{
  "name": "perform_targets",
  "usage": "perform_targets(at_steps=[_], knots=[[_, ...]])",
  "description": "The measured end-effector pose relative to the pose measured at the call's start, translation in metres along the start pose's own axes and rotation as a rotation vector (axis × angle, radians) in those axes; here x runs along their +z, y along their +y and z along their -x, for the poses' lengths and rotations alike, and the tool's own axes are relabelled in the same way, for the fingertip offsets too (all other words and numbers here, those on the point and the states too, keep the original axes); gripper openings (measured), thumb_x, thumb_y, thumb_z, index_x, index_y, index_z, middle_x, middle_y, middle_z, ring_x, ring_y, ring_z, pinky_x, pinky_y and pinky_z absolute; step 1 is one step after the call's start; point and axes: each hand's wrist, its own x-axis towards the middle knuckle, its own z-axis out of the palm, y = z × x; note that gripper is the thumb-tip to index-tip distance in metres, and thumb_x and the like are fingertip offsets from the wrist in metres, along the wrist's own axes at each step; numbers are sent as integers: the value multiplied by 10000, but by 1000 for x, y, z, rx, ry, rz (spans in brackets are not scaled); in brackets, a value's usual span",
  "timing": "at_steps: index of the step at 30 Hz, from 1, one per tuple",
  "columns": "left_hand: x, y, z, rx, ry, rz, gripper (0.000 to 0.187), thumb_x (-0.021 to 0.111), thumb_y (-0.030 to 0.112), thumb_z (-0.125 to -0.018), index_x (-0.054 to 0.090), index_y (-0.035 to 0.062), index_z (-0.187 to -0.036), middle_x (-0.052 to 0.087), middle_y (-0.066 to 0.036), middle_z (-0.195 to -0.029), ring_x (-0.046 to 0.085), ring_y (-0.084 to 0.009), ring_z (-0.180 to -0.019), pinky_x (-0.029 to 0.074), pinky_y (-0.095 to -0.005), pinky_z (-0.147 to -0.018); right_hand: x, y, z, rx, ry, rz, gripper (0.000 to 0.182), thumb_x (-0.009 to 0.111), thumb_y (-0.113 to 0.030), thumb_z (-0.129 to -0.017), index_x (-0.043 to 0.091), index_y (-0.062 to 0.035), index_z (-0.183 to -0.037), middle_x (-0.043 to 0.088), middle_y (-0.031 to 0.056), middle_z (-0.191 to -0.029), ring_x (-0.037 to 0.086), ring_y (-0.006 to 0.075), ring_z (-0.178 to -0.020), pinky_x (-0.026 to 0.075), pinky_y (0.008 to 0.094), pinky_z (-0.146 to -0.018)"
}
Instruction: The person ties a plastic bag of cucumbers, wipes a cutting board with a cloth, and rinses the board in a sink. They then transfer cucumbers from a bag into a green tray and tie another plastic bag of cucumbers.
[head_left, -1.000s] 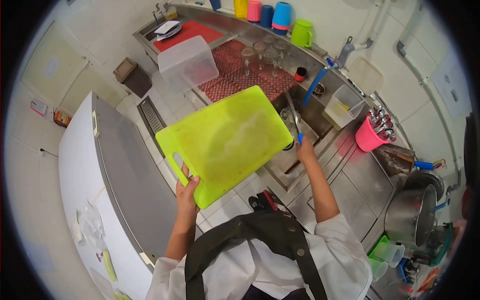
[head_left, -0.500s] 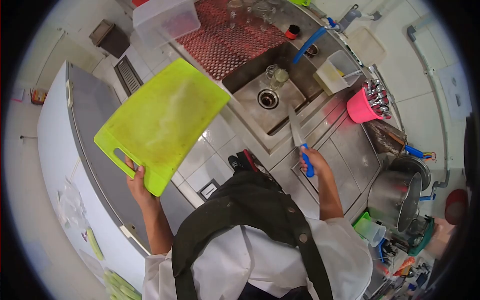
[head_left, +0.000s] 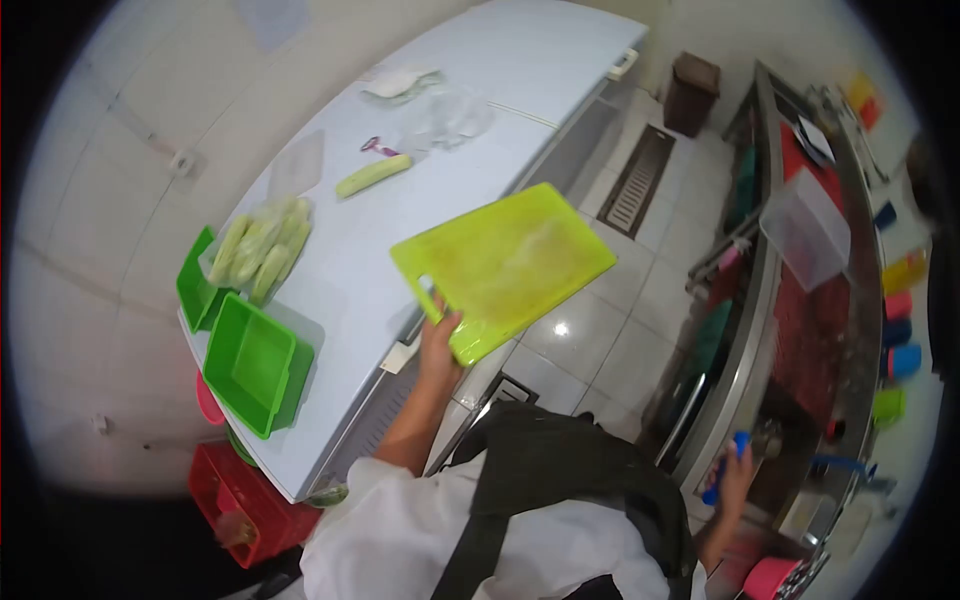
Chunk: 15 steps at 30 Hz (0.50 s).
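My left hand (head_left: 440, 348) grips a yellow-green cutting board (head_left: 505, 268) by its handle slot, holding it up over the floor beside the white freezer top (head_left: 430, 240). On the right, my right hand (head_left: 735, 478) is closed around the blue handle of a knife (head_left: 741, 440) near the sink; its blade can hardly be made out from here. On the freezer top lie a peeled cucumber-like vegetable (head_left: 374, 176), a purple peeler (head_left: 380, 147) and a clear plastic bag (head_left: 448, 118). Several more pale green vegetables (head_left: 262, 245) are bagged near the left edge.
A green bin (head_left: 255, 365) stands at the freezer's near left corner, above a red crate (head_left: 250, 505). Along the right runs a steel counter with a clear plastic tub (head_left: 808, 230) and a pink cup (head_left: 772, 578). A brown trash bin (head_left: 692, 95) stands at the back.
The view has swung left from the sink toward the freezer, bringing its top into sight. Both hands keep their holds, the left on the cutting board, the right on the knife.
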Motion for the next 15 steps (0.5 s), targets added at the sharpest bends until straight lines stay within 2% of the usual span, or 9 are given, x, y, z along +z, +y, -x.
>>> perform_targets(at_steps=[1,3,5,6,7,10,12,13,15], knots=[[-21,12,7,24,37,-4,628,441,61,-792,221,23,-1379,418,-149,-1288,482,-263,-1128,410,-350,-935,31,-4,-18,-106,-108,11,233,491,-265,-899,445,-106,-1063,413,-9,-560,385,74,-389,319,236,-324],[-61,28,26,77,118,79,627,453,38,-802,207,5,-1378,430,-160,-1271,479,-267,-1129,410,-354,-931,109,-52,-20,-212,-342,111,280,544,-184,-867,441,-84,-1107,487,24,-676,502,113,-537,429,249,-458],[-96,40,41,121,212,84,622,456,44,-803,217,8,-1376,431,-157,-1271,480,-267,-1127,410,-355,-932,185,-40,-67,-600,-441,258,369,582,-98,-818,431,-51,-1151,535,76,-888,556,163,-819,471,296,-708],[-111,43,49,136,256,90,619,457,47,-804,222,9,-1375,431,-156,-1271,480,-266,-1126,410,-355,-933,226,-76,-50,-655,-548,268,422,591,-51,-783,425,-16,-1169,514,102,-1060,493,196,-1029,404,319,-869],[-125,44,56,158,310,107,613,458,54,-806,228,11,-1373,436,-156,-1265,487,-266,-1117,416,-358,-926,270,-71,-67,-759,-520,228,433,604,-31,-759,439,-14,-1159,526,100,-1067,505,195,-1025,418,308,-845],[-150,42,62,183,451,116,607,475,109,-810,250,24,-1368,457,-155,-1244,504,-265,-1093,434,-368,-901,389,-121,-83,-1054,-646,477,422,629,-64,-725,499,-57,-1126,568,179,-1049,553,324,-984,435,362,-849],[-179,31,62,87,490,133,565,490,174,-825,306,43,-1343,484,-142,-1212,515,-248,-1071,451,-376,-865,469,-136,-97,-1257,-658,437,251,566,-95,-728,572,-89,-979,588,170,-945,554,358,-904,451,417,-775],[-191,28,64,125,450,77,466,459,189,-834,376,35,-1266,517,-159,-1141,555,-267,-1009,475,-383,-838,509,-146,-104,-1187,-674,757,233,594,-132,-736,579,-77,-962,596,144,-981,563,327,-933,457,402,-781],[-156,46,65,180,532,-59,520,458,222,-836,338,49,-1312,481,-145,-1196,516,-248,-1053,439,-383,-870,587,-139,-120,-1216,-641,746,173,570,-146,-742,586,-87,-904,595,139,-911,576,308,-879,450,424,-749]])
